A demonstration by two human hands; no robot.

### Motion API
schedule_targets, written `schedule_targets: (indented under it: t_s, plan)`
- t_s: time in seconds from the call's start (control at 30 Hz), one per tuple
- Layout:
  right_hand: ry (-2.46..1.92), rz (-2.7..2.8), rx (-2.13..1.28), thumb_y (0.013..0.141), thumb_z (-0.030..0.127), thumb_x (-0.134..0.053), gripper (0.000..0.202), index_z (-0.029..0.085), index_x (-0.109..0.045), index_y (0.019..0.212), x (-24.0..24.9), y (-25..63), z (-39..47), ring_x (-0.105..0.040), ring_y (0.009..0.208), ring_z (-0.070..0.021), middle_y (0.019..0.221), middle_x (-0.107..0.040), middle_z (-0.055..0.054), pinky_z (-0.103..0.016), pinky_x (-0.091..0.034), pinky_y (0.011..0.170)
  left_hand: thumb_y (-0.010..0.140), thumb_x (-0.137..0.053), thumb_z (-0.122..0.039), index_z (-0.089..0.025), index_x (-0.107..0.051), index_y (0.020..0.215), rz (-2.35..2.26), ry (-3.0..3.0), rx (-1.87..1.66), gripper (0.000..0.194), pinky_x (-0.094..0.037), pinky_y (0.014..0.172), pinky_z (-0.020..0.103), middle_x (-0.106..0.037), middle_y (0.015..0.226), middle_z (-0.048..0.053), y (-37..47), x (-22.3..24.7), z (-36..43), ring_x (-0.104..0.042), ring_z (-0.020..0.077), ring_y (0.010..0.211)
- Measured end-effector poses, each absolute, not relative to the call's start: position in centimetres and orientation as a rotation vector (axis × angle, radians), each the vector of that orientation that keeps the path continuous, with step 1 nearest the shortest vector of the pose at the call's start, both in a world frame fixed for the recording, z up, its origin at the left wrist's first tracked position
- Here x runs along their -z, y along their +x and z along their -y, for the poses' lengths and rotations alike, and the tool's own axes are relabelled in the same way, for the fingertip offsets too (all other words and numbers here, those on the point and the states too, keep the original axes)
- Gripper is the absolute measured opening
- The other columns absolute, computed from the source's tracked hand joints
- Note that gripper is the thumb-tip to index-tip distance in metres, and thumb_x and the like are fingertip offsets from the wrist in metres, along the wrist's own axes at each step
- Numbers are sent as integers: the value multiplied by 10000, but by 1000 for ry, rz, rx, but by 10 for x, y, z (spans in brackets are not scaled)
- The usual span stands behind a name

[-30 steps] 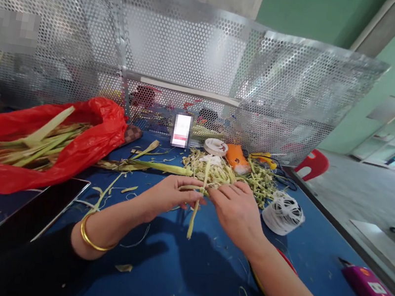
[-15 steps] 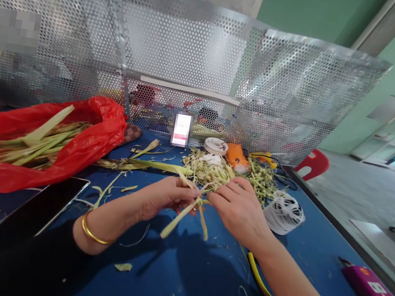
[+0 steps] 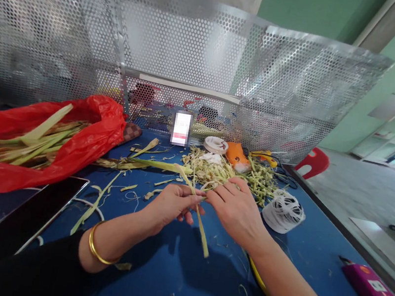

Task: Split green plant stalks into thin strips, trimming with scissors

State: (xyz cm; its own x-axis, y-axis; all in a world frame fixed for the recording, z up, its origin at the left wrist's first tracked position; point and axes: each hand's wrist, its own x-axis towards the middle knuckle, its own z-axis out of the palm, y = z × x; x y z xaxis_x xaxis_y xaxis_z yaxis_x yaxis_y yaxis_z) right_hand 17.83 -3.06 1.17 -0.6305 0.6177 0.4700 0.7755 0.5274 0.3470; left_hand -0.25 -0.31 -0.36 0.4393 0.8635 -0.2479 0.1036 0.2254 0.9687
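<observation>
Over the middle of the blue table, my left hand (image 3: 175, 204) pinches pale green plant strips (image 3: 202, 231) between thumb and fingers. One strip hangs down toward me and another end points up and away. My right hand (image 3: 235, 209) is closed at the same spot, its fingertips pressed together on the strips and almost touching my left thumb. The exact crossing of the strips is partly hidden by my fingers. Beyond my hands lies a heap of short cut plant pieces (image 3: 267, 181). Longer dry strips (image 3: 120, 162) lie to the left of it.
A red plastic bag (image 3: 108, 109) of long leaves stands at left, near a dark tablet (image 3: 21, 220). At right are a white string roll (image 3: 282, 212) and a purple device (image 3: 377, 291). A tape roll (image 3: 216, 144), orange packet (image 3: 237, 157) and perforated metal screen (image 3: 185, 36) stand behind.
The strip end that pointed down-left is no longer there; one strip now hangs down-right. My left hand has turned slightly, its lower fingers now showing. My right hand stays nearly in place.
</observation>
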Motion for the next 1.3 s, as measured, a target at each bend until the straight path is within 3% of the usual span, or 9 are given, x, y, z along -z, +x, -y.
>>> schedule_targets:
  t_s: [0.23, 0.43, 0.67, 0.77, 0.97, 1.07, 1.17, 1.3]
  plan:
    - [-1142, 2374, 747, 892, 108, -456, 240, 197, -612, 732, -7, 175, 30, -486, 683, -163, 639, -579, -9, -352, -319, 875, 763, -669, -281, -129, -687, 880, -1003, 1174, -668, 193, -328, 378, 181, -719, 658, 65, -1, 8, 2, -545, 83, 398]
    - [-1166, 2333, 739, 907, 155, -460, 223, 199, -625, 764, -9, 173, 32, -478, 681, -159, 647, -577, -6, -342, -323, 868, 722, -696, -239, -132, -686, 875, -973, 1147, -693, 186, -330, 391, 167, -738, 741, 86, -2, 2, 3, -590, 87, 453]
    - [-1173, 2312, 777, 903, 115, -436, 266, 199, -616, 726, -5, 168, 35, -481, 677, -160, 631, -577, -10, -357, -315, 909, 686, -680, -181, -118, -663, 752, -1053, 1188, -620, 93, -310, 347, 175, -698, 599, 56, -1, 0, 4, -564, 100, 393]
    - [-1212, 2355, 645, 868, 117, -478, 221, 207, -625, 728, -7, 168, 35, -516, 705, -168, 642, -599, -9, -388, -300, 945, 686, -669, -193, -124, -658, 754, -1075, 1195, -628, 97, -313, 344, 174, -701, 603, 55, 0, 4, 4, -578, 110, 398]
    - [-1222, 2287, 200, 827, 199, -549, 185, 235, -661, 970, -25, 168, 45, -598, 875, -185, 904, -673, -31, -440, -285, 1007, 727, -616, -308, -139, -674, 690, -993, 1349, -619, 182, -336, 357, 167, -718, 678, 60, 3, 3, 12, -609, 116, 434]
    - [-1259, 2164, 145, 850, 267, -568, 153, 216, -672, 951, -21, 160, 48, -601, 847, -184, 873, -658, -42, -402, -355, 928, 740, -565, -272, -133, -638, 585, -1013, 1418, -577, 221, -355, 353, 178, -704, 648, 72, 7, 2, 22, -607, 128, 425]
    - [-1283, 2080, -23, 825, 296, -619, 110, 210, -670, 870, -11, 150, 49, -572, 713, -159, 732, -609, -8, -318, -414, 738, 736, -522, -219, -133, -616, 536, -988, 1489, -497, 237, -370, 349, 190, -682, 604, 77, 12, 6, 32, -598, 136, 412]
    - [-1254, 1889, -272, 849, 230, -571, 193, 198, -576, 659, -9, 144, 53, -510, 591, -125, 615, -545, 22, -246, -396, 573, 774, -541, -355, -139, -627, 647, -945, 1413, -426, 264, -337, 322, 186, -686, 634, 66, 15, 8, 37, -574, 124, 375]
